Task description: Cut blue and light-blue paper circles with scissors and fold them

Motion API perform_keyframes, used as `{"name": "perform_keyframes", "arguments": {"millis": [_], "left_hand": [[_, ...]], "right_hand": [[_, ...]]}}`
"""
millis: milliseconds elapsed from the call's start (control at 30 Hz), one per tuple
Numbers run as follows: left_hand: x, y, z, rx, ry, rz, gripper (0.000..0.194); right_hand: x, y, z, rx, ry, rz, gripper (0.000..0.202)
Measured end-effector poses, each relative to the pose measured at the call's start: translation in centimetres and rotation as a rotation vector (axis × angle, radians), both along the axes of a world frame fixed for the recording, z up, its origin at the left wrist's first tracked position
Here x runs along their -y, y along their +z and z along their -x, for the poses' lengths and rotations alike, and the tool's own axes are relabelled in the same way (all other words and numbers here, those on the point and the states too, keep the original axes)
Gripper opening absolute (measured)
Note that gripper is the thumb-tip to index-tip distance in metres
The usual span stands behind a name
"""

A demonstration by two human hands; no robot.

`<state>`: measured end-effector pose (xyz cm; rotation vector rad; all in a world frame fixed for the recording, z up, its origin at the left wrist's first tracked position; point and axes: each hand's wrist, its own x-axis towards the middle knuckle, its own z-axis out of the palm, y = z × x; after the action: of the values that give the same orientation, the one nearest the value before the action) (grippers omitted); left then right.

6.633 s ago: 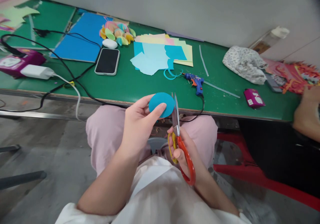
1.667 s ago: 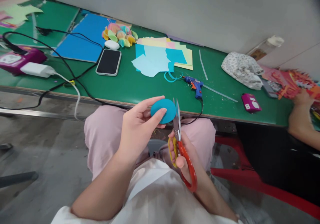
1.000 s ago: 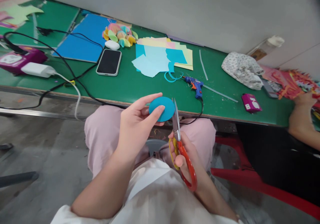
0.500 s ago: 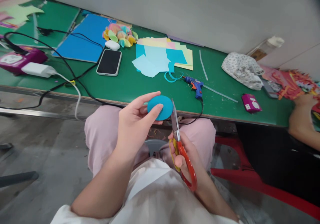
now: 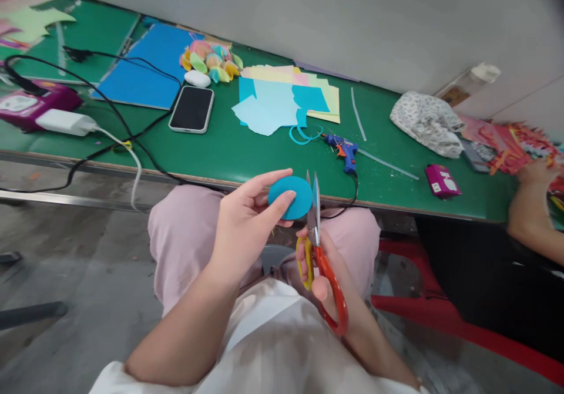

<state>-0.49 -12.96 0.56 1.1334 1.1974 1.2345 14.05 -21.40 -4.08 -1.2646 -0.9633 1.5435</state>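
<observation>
My left hand (image 5: 247,221) pinches a rounded piece of blue paper (image 5: 299,197) between thumb and fingers, above my lap at the table's front edge. The fingers of my right hand (image 5: 326,270) are in the handles of scissors (image 5: 314,229), one handle red and the other yellow. The blades point up and stand slightly apart, right beside the paper's right edge. Beyond them, a blue glue gun (image 5: 348,153) lies on the green table (image 5: 247,153), near thin blue paper strips (image 5: 302,135) and a pile of coloured paper (image 5: 275,103).
A phone (image 5: 192,109), a white case (image 5: 197,78), paper petals (image 5: 214,59) and a purple power block (image 5: 39,109) with cables lie to the left. At the right are a patterned cloth (image 5: 425,124), a purple packet (image 5: 443,181) and another person's arm (image 5: 535,206).
My left hand and the blue paper have shifted slightly right and toward me. The scissor blades have spread a little, and the scissors are turned more upright.
</observation>
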Motion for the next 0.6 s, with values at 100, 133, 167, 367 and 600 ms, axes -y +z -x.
{"name": "perform_keyframes", "arguments": {"millis": [100,133,167,367,600], "left_hand": [[0.00,-0.01,0.02,-0.006,0.002,-0.001,0.037],[0.01,0.01,0.03,-0.008,0.000,-0.003,0.037],[0.01,0.04,0.04,-0.009,-0.003,-0.004,0.036],[0.03,0.08,0.04,-0.015,-0.009,-0.007,0.037],[-0.12,0.03,0.10,-0.013,0.004,-0.014,0.034]], "right_hand": [[0.10,-0.24,-0.08,0.008,0.000,0.014,0.085],[0.13,-0.31,-0.10,0.013,0.000,0.015,0.083],[0.15,-0.36,-0.11,0.017,0.003,0.017,0.080],[0.06,0.04,0.14,-0.015,-0.026,0.066,0.083],[-0.14,0.45,0.19,-0.021,-0.040,0.071,0.076]]}}
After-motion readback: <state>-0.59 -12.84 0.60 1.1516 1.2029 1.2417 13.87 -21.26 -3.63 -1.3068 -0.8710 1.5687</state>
